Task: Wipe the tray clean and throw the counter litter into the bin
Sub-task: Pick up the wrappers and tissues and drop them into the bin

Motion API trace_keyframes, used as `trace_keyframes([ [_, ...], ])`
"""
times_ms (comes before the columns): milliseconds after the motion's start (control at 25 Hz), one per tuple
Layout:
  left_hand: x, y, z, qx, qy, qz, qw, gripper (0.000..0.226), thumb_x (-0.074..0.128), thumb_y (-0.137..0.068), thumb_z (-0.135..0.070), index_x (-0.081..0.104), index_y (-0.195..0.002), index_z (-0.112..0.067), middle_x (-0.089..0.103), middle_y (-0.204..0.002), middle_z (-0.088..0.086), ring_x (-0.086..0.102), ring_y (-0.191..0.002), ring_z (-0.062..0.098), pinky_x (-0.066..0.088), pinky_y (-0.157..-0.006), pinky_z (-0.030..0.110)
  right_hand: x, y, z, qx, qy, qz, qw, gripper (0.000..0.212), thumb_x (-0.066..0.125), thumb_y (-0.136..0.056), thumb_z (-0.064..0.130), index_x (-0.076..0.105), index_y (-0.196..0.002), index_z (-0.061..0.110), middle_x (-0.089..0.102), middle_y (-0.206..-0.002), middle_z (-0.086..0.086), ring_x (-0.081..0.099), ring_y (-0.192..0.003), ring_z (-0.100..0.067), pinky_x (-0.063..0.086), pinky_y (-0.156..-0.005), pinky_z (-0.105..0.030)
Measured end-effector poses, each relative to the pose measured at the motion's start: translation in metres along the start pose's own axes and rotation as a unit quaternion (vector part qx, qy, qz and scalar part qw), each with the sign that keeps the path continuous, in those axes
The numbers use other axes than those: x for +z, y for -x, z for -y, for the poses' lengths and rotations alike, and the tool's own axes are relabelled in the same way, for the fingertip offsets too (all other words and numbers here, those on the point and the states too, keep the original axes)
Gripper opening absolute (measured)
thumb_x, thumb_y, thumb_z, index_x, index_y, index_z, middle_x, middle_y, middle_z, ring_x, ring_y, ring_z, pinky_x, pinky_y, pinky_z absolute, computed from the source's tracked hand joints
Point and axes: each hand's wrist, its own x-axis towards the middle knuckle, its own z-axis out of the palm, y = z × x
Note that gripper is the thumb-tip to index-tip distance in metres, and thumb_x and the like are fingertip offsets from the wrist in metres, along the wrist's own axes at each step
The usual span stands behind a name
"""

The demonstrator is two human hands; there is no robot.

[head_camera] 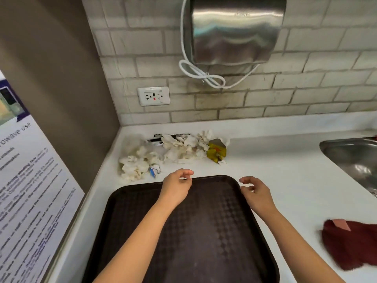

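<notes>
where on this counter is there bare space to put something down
Bare white counter lies between the tray, the sink and the red cloth. Another strip runs along the wall behind it, right of the yellow wrapper. The back left corner is crowded with crumpled napkins.

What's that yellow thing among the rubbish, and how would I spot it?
Start at the steel hand dryer on the tiled wall and drop to the white counter. A heap of crumpled white tissues lies there; the yellow wrapper sits at its right end, the only brightly coloured piece.
</notes>
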Motion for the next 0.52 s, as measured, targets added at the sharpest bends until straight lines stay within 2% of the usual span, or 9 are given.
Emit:
trace_keyframes([
  [80,0.007,-0.019,0.0,0.002,-0.038,-0.012,0.999,0.022,0.054,-0.088,-0.008,0.067,-0.1,-0.021,0.062,-0.102,-0.001,0.055,-0.071,0.008,0.046,-0.072,0.017,0.005,-0.028,-0.002,-0.018,0.043,0.024,0.999,0.017,0.056,-0.085,0.008,0.06,-0.094,0.022,0.057,-0.116,-0.002,0.054,-0.092,-0.018,0.041,-0.082,-0.025],
  [160,0.016,-0.038,0.0,0.01,-0.085,-0.008,0.996,0.025,0.053,-0.089,-0.009,0.066,-0.107,-0.017,0.062,-0.11,0.002,0.056,-0.081,0.011,0.045,-0.08,0.02,0.012,-0.054,-0.003,-0.039,0.077,0.04,0.995,0.018,0.057,-0.085,0.007,0.061,-0.097,0.02,0.053,-0.12,-0.005,0.053,-0.102,-0.019,0.039,-0.086,-0.024],
  [240,0.024,-0.059,0.001,0.02,-0.13,0.003,0.991,0.028,0.051,-0.09,-0.01,0.064,-0.113,-0.017,0.059,-0.12,0.002,0.057,-0.097,0.015,0.044,-0.086,0.021,0.02,-0.081,-0.001,-0.063,0.109,0.035,0.991,0.027,0.06,-0.083,0.007,0.061,-0.108,0.016,0.049,-0.127,-0.008,0.051,-0.113,-0.026,0.041,-0.091,-0.027],
  [400,0.043,-0.103,0.009,0.049,-0.252,0.041,0.966,0.042,0.044,-0.091,-0.01,0.049,-0.131,-0.024,0.039,-0.142,-0.001,0.042,-0.126,0.02,0.038,-0.104,0.031,0.045,-0.141,0.009,-0.107,0.169,0.019,0.98,0.065,0.067,-0.079,0.018,0.039,-0.137,0.011,0.037,-0.142,-0.013,0.039,-0.125,-0.036,0.037,-0.1,-0.04],
  [520,0.051,-0.127,0.015,0.071,-0.366,0.045,0.927,0.061,0.039,-0.09,-0.006,0.028,-0.145,-0.031,0.022,-0.152,-0.002,0.026,-0.135,0.025,0.033,-0.108,0.036,0.07,-0.176,0.015,-0.067,0.228,0.049,0.97,0.083,0.064,-0.081,0.039,0.018,-0.146,0.016,0.029,-0.148,-0.007,0.029,-0.133,-0.032,0.034,-0.103,-0.043],
])
